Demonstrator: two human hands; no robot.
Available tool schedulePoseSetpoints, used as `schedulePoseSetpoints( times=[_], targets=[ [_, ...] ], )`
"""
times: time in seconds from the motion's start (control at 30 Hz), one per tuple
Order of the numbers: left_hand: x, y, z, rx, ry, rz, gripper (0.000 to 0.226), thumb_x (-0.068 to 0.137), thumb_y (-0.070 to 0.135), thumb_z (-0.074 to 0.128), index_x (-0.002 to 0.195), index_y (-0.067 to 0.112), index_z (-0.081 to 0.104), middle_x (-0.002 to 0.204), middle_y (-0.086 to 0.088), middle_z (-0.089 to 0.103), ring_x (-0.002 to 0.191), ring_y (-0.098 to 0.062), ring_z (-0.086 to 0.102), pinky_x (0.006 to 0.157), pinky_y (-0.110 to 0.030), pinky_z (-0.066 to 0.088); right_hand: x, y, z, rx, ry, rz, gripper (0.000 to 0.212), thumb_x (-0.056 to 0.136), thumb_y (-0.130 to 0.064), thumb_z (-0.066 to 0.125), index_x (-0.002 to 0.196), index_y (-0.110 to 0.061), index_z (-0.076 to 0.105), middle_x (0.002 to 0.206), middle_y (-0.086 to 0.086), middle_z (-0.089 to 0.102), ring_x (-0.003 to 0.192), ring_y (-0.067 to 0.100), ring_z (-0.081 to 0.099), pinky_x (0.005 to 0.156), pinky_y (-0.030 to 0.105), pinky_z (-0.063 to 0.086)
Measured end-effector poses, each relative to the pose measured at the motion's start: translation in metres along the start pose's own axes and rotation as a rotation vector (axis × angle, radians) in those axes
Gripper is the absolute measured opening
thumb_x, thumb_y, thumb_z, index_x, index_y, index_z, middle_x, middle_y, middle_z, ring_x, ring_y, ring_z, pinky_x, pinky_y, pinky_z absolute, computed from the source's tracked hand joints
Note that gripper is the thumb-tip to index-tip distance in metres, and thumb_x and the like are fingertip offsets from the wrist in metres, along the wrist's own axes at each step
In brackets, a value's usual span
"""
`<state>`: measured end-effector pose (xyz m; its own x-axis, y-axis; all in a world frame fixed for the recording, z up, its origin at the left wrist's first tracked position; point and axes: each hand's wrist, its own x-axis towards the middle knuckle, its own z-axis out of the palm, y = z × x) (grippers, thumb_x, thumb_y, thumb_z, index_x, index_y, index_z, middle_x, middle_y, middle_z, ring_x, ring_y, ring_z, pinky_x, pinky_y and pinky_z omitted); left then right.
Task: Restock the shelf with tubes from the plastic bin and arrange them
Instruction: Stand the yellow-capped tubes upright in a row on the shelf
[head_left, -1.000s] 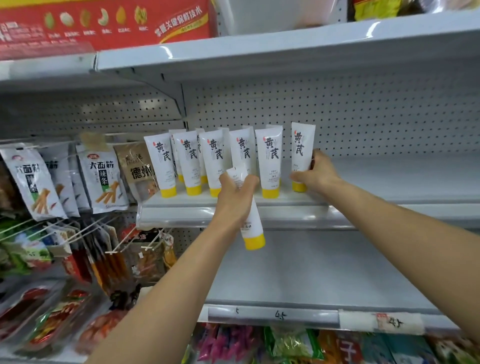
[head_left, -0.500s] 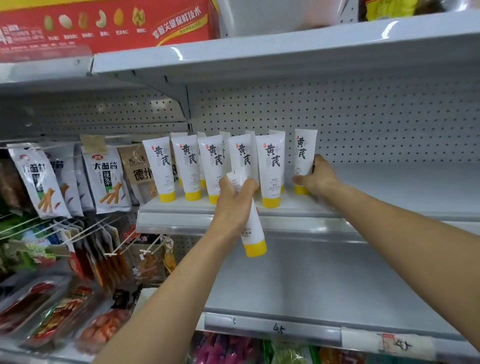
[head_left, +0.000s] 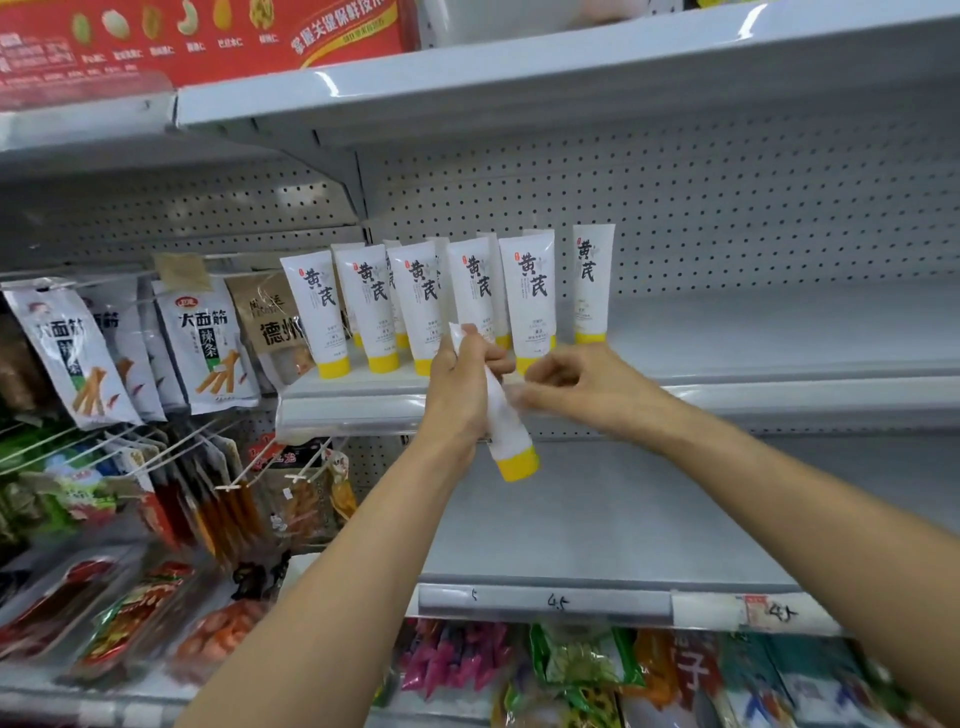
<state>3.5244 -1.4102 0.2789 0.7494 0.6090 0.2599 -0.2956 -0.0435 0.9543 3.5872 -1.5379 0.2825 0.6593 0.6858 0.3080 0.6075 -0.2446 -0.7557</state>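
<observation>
Left hand grips a yellow-capped tube, cap down, before the shelf — right hand curls blurred fingers beside it, grasp impossible to tell.

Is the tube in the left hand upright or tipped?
Tipped. The tube in the left hand slants, its yellow cap pointing down and to the right, below the shelf edge.

A red box with nut pictures sits upper left. White snack packets hang on pegs at left; colourful bags crowd the bottom edge, under handwritten price labels.
</observation>
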Motion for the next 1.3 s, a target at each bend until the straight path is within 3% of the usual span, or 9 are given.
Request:
schedulePoseSetpoints(
  times=[0.03,0.1,0.23,0.33,0.5,0.73,0.8,0.9,1.3],
  targets=[
    [-0.001,0.000,0.000,0.008,-0.003,0.004,0.018,0.096,0.022,0.038,0.085,0.019,0.053,0.095,-0.006,0.070,0.095,-0.025,0.063,0.090,-0.042,0.050,-0.005,-0.001,0.005,-0.006,-0.135,0.041,0.053,0.069,-0.042,0.077,0.094,0.003,0.064,0.078,0.012,0.062,0.069,0.014,0.050,0.069,0.033,0.045],
    [-0.005,0.001,0.001,-0.022,-0.023,0.000,0.017,0.093,0.019,0.037,0.099,0.020,0.053,0.111,-0.015,0.068,0.104,-0.026,0.065,0.095,-0.046,0.050,-0.012,-0.002,0.015,0.013,-0.250,0.052,0.042,0.069,-0.033,0.078,0.100,-0.007,0.067,0.089,0.012,0.069,0.076,0.015,0.057,0.079,0.038,0.051],
    [-0.012,0.008,0.003,-0.078,-0.086,0.004,0.029,0.090,0.020,0.044,0.118,0.016,0.050,0.110,-0.011,0.069,0.097,-0.019,0.067,0.089,-0.041,0.053,-0.017,-0.004,0.023,0.078,-0.159,0.018,0.016,0.076,-0.008,0.072,0.086,-0.019,0.065,0.078,0.002,0.062,0.068,0.010,0.055,0.065,0.025,0.046],
    [-0.018,0.014,0.001,0.019,-0.152,-0.002,0.018,0.088,0.021,0.053,0.104,0.017,0.059,0.115,-0.015,0.067,0.096,-0.019,0.065,0.088,-0.040,0.053,-0.018,-0.001,0.021,0.068,-0.078,0.046,0.021,0.074,-0.007,0.074,0.092,-0.011,0.064,0.081,0.005,0.064,0.069,0.012,0.056,0.066,0.029,0.046],
    [-0.020,0.009,-0.007,0.262,-0.211,0.094,0.032,0.091,0.017,0.059,0.123,0.015,0.061,0.115,-0.002,0.066,0.106,-0.016,0.062,0.091,-0.032,0.050,-0.008,0.002,-0.005,0.061,0.115,0.052,0.038,0.068,-0.016,0.081,0.102,-0.015,0.064,0.097,0.007,0.072,0.089,0.023,0.069,0.080,0.041,0.056],
    [-0.012,0.000,-0.015,0.651,-0.140,0.256,0.022,0.085,0.026,0.060,0.105,0.027,0.068,0.083,0.012,0.065,0.079,-0.016,0.065,0.078,-0.034,0.055,0.022,0.004,-0.043,0.126,0.356,0.099,0.042,0.073,-0.012,0.080,0.109,-0.012,0.059,0.101,0.004,0.069,0.089,0.018,0.067,0.071,0.026,0.054],
    [-0.012,-0.002,-0.017,0.788,-0.130,0.279,0.019,0.086,0.030,0.058,0.102,0.033,0.066,0.080,0.015,0.063,0.080,-0.014,0.063,0.080,-0.035,0.053,0.031,0.011,-0.046,0.103,0.354,0.119,0.044,0.073,-0.011,0.079,0.112,-0.012,0.058,0.103,0.004,0.067,0.090,0.018,0.066,0.068,0.022,0.050],
    [-0.012,-0.004,-0.020,0.913,-0.124,0.293,0.017,0.088,0.033,0.056,0.102,0.034,0.065,0.083,0.016,0.061,0.085,-0.013,0.061,0.081,-0.034,0.052,0.042,0.022,-0.044,0.053,0.337,0.154,0.051,0.072,-0.014,0.081,0.116,-0.013,0.057,0.107,0.002,0.066,0.096,0.018,0.065,0.081,0.031,0.053],
    [-0.004,-0.010,-0.034,1.025,-0.140,0.292,0.019,0.090,0.036,0.054,0.106,0.033,0.065,0.093,0.014,0.067,0.094,-0.015,0.061,0.083,-0.036,0.052,0.059,0.037,-0.037,-0.027,0.322,0.224,0.048,0.074,-0.016,0.079,0.115,-0.015,0.052,0.111,0.004,0.063,0.102,0.023,0.062,0.092,0.039,0.051]
  ],
)
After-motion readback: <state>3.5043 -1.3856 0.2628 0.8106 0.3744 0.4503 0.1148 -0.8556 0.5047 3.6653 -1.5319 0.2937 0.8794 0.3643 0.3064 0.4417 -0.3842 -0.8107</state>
